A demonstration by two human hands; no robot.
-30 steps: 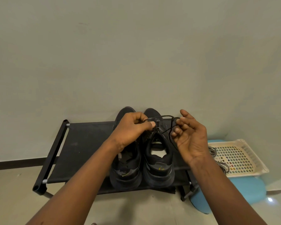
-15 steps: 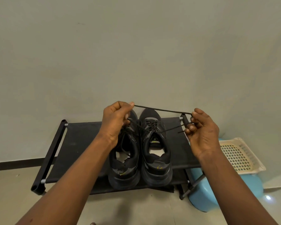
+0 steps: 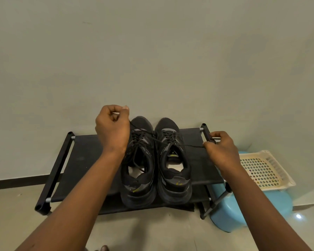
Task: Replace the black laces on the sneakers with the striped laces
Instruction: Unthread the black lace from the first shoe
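Note:
Two black sneakers stand side by side on a black shoe rack (image 3: 91, 160), toes toward the wall. The right sneaker (image 3: 172, 160) carries a black lace (image 3: 188, 146) whose two ends are drawn out sideways. My left hand (image 3: 112, 129), raised above the left sneaker (image 3: 138, 163), pinches one end. My right hand (image 3: 223, 149), at the rack's right end, pinches the other end. The left sneaker's black lace lies loose over its tongue. No striped laces are visible in this frame.
A cream perforated plastic basket (image 3: 272, 167) sits on a blue plastic stool (image 3: 228, 211) to the right of the rack. A plain wall stands right behind the rack. Tiled floor runs in front, with a toe showing at the bottom edge.
The lace ends were pulled apart: my left hand rose up and to the left, my right hand moved out to the right. The striped lace seen at the basket earlier is out of sight.

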